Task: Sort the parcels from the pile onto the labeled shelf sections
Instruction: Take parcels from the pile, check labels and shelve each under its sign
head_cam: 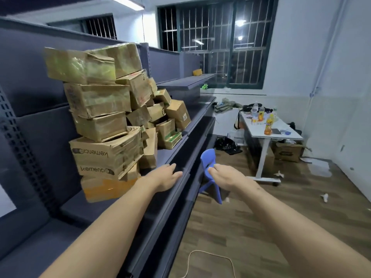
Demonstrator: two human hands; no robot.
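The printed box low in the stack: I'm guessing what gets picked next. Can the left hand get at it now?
Probably yes: the open left hand is just right of the printed box, with nothing plainly between. But other boxes sit on it, so pulling it free looks awkward.

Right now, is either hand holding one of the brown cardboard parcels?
No, the left hand and right hand are both open, gripping no brown cardboard parcels.
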